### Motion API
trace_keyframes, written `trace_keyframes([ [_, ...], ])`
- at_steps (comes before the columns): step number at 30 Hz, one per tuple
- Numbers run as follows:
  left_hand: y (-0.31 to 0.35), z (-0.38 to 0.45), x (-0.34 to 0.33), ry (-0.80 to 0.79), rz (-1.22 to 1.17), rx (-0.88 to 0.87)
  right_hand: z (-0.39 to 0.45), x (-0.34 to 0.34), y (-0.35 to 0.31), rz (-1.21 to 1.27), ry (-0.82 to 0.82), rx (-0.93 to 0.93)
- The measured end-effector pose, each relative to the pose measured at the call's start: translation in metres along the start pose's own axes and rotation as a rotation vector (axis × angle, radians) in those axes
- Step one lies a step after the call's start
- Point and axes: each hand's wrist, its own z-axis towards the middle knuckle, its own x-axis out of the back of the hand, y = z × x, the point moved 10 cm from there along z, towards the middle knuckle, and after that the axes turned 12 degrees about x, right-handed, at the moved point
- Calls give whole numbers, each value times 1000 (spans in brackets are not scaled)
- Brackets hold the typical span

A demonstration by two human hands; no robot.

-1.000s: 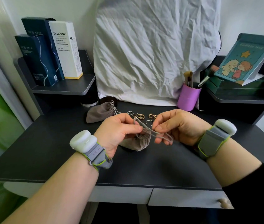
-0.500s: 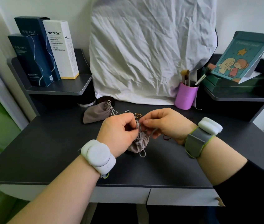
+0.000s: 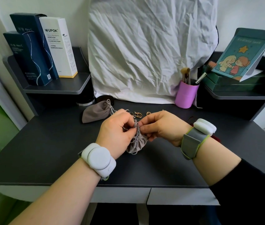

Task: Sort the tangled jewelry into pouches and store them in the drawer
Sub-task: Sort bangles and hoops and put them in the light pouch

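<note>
A small grey drawstring pouch hangs just above the dark desk, its neck gathered tight. My left hand and my right hand both pinch the puckered neck and its cords from either side. Behind my hands lie gold and silver jewelry pieces on the desk. A second grey pouch, cinched at its neck, lies further back to the left. Two closed drawer fronts run under the desk's front edge.
A purple cup with makeup brushes stands at the back right. Tall boxes fill the left shelf, a picture box the right shelf. A crumpled white cloth covers the back middle. Something dark red lies behind my right wrist.
My hands came together: the drawstring loop, stretched out between them a second ago, is drawn in, and the pouch's neck is now bunched tight between my fingers.
</note>
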Motion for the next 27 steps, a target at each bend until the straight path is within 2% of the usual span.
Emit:
trace_keyframes([
  [9, -28, 1, 4, -66, -209, 282, -2, -2, 3, -48, -13, -32],
  [15, -34, -2, 8, -140, -385, 382, -2, 7, 9, 11, 71, -70],
  [27, -46, -9, 5, -200, -324, 481, 3, 20, 21, 43, 237, -28],
])
